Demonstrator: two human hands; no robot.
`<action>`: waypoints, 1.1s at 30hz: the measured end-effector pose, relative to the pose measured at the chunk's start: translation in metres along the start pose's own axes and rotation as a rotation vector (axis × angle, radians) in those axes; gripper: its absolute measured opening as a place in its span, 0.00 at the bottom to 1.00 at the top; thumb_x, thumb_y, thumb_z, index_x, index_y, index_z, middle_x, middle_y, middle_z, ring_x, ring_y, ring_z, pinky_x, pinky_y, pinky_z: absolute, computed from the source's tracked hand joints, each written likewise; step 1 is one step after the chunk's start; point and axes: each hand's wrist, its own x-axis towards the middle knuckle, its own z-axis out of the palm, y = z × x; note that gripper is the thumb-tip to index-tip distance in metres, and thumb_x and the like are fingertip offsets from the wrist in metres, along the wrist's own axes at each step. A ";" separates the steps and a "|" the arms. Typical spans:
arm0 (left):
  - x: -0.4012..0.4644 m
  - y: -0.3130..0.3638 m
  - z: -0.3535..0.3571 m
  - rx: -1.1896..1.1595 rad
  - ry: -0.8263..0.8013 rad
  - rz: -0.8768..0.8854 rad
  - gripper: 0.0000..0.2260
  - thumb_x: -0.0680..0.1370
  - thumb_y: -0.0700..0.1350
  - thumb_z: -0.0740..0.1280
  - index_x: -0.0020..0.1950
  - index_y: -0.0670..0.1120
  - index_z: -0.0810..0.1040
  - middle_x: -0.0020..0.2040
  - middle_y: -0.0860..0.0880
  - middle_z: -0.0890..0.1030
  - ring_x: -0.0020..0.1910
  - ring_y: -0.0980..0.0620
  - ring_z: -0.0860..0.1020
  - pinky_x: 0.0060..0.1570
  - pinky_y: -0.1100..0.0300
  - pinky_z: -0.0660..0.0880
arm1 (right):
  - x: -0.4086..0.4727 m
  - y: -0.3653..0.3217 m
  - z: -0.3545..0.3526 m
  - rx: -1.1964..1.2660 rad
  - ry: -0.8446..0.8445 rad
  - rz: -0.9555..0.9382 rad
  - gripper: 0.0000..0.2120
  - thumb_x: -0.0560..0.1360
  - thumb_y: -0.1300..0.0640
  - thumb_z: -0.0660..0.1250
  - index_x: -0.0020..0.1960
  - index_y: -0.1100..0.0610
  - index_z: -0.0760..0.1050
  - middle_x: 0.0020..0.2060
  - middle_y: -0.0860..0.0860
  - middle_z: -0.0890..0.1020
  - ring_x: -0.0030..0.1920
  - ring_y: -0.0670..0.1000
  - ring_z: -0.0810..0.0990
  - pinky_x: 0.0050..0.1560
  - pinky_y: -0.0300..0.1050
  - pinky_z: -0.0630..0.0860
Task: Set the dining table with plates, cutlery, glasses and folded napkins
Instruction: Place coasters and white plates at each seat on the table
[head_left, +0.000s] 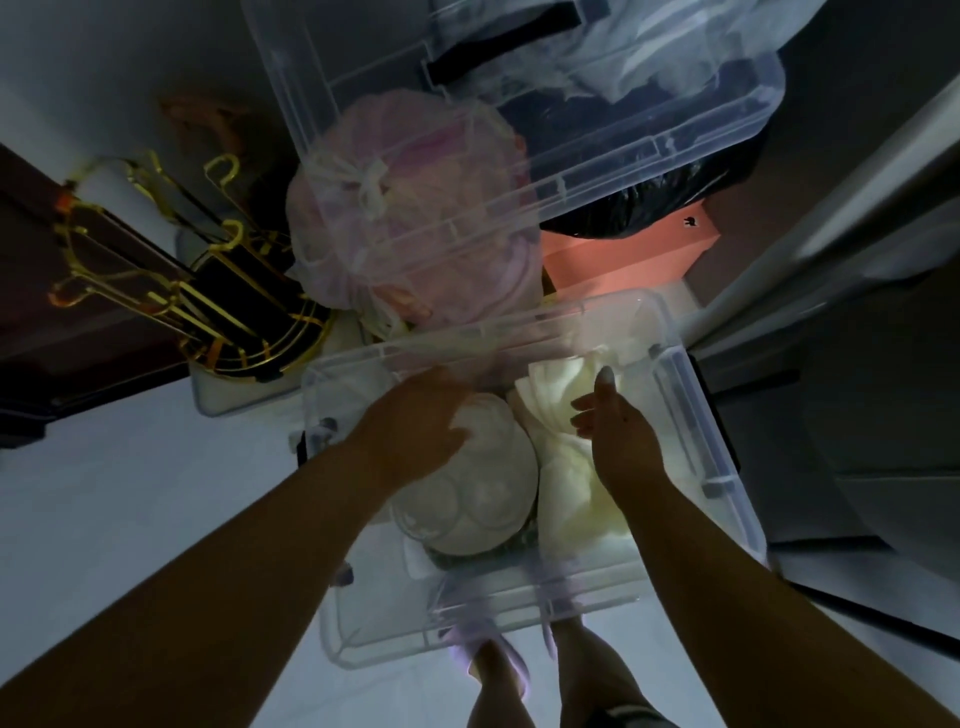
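A clear plastic storage bin (727, 467) stands open on the floor in front of me. Inside lie a round whitish bundle wrapped in plastic (483, 499), which may be plates, and folded cream cloth (566, 467) beside it on the right. My left hand (415, 421) reaches into the bin and rests on top of the round bundle, fingers bent over its far edge. My right hand (613, 421) hovers over the cream cloth with fingers relaxed and spread, holding nothing.
A second clear bin (571, 119) with dark fabric sits higher up behind. A pink mesh bag (410, 208), a black bag (639, 208) and a pink box (623, 254) crowd the back. A gold wire rack (171, 280) stands at left. My feet (498, 660) are below.
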 end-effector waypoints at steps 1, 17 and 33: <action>-0.010 -0.001 0.007 0.022 -0.060 -0.047 0.23 0.78 0.51 0.66 0.72 0.48 0.68 0.70 0.45 0.67 0.67 0.45 0.70 0.66 0.55 0.67 | 0.000 0.002 0.004 0.005 -0.022 0.007 0.38 0.70 0.30 0.43 0.52 0.57 0.78 0.45 0.52 0.82 0.49 0.50 0.79 0.59 0.50 0.73; -0.004 0.022 0.085 0.069 -0.205 -0.286 0.25 0.81 0.47 0.60 0.77 0.52 0.56 0.76 0.44 0.54 0.67 0.40 0.65 0.63 0.49 0.71 | 0.022 0.048 0.047 0.008 -0.164 0.291 0.33 0.72 0.30 0.46 0.52 0.57 0.71 0.45 0.56 0.76 0.47 0.55 0.74 0.53 0.54 0.73; 0.009 0.020 0.105 -0.069 -0.053 -0.404 0.19 0.83 0.38 0.54 0.73 0.47 0.65 0.71 0.46 0.66 0.67 0.43 0.66 0.63 0.56 0.66 | 0.031 0.077 0.064 0.126 -0.135 0.553 0.36 0.75 0.29 0.47 0.44 0.60 0.74 0.39 0.57 0.78 0.44 0.58 0.79 0.57 0.55 0.76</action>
